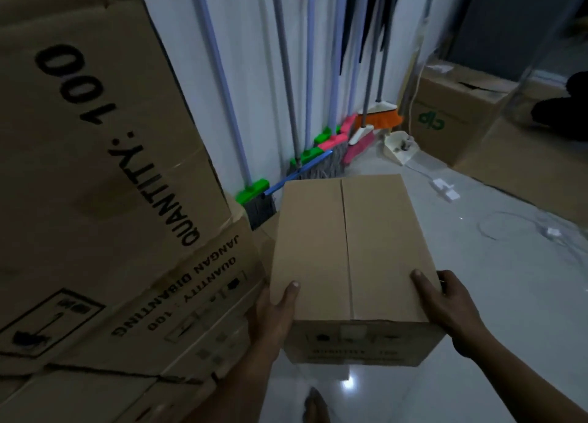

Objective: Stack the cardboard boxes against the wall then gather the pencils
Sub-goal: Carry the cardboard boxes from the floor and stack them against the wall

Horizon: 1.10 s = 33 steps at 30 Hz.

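Observation:
I hold a plain brown cardboard box (pixel 346 250) above the floor in front of me, its closed top seam facing up. My left hand (pixel 273 314) grips its left side with the thumb on top. My right hand (pixel 445 305) grips the right side, thumb on the top edge. To the left rises a stack of larger cardboard boxes (pixel 95 174) printed "QUANTITY: 100", standing against the white wall (pixel 251 72). No pencils are visible.
Several brooms and mops (pixel 318 149) lean on the wall behind the held box. A cream dustpan (pixel 399 145) lies on the glossy floor (pixel 477 295). More cartons (pixel 458 117) stand at the right. White cable and plugs (pixel 445 190) trail across the floor.

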Motion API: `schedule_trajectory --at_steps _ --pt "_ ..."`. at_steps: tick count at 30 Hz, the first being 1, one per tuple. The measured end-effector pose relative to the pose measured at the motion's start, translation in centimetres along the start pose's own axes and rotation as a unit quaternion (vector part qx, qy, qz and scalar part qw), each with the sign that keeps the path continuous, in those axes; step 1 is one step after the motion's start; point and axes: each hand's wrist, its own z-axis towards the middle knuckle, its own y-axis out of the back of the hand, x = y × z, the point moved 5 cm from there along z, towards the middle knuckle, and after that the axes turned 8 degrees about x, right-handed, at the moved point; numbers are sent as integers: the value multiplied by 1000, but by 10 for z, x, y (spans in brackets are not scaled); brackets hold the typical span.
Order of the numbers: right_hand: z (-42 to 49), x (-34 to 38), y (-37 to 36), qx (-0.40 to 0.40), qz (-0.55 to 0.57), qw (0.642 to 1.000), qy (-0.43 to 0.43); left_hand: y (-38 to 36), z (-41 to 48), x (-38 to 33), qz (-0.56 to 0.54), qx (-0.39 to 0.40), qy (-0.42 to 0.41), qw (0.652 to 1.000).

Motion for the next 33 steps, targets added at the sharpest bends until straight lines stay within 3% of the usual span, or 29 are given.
schedule_trajectory --at_steps 11,15,21,33 --pt "136 46 -31 122 -75 990 21 -14 52 -13 -68 -116 82 988" --pt "185 62 -47 180 -118 976 42 -25 58 -14 -64 -165 119 977" --pt "249 80 -73 277 -153 944 88 -53 68 -12 -151 -240 147 948" --pt "309 87 -125 333 -209 911 122 -72 105 15 -208 -290 185 916"
